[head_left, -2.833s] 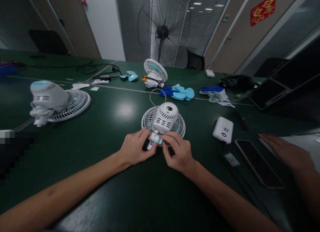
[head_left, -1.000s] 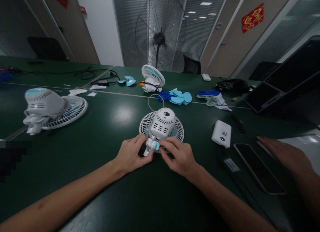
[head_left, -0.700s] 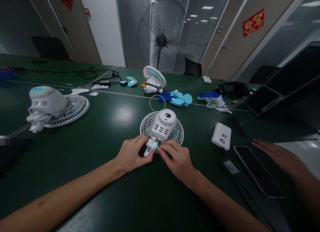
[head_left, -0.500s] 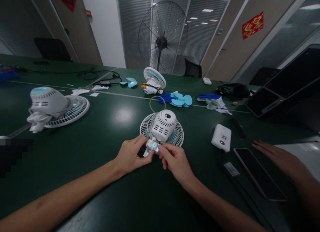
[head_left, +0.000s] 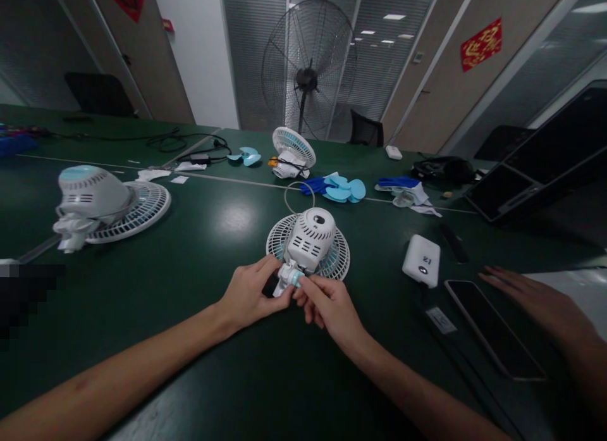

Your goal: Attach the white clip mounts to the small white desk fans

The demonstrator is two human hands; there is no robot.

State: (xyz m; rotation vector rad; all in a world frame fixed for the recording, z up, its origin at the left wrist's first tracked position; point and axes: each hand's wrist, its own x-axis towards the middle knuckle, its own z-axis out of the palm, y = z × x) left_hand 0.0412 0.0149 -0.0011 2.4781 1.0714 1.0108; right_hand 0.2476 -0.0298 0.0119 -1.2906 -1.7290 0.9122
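A small white fan (head_left: pixel 310 242) lies face down on the green table, its round grille (head_left: pixel 337 259) under the motor housing. At its near end is a white clip bracket (head_left: pixel 286 278) with a light-blue knob (head_left: pixel 297 278). My left hand (head_left: pixel 253 288) is closed on the bracket, thumb below and fingers above. My right hand (head_left: pixel 329 305) pinches the light-blue knob between thumb and forefinger, its other fingers curled. A thin pale cord loops behind the fan.
Another white fan (head_left: pixel 95 200) lies at the left, and a third fan (head_left: pixel 291 153) is farther back. Light-blue fan blades (head_left: pixel 345 189) rest on blue gloves. To the right are a white power bank (head_left: pixel 422 260), a phone (head_left: pixel 493 327) and another person's hand (head_left: pixel 531 295).
The fingers of my right hand have shifted slightly around the knob, its lower fingers curling differently. My left hand and the fan stay in place; the view moves a touch.
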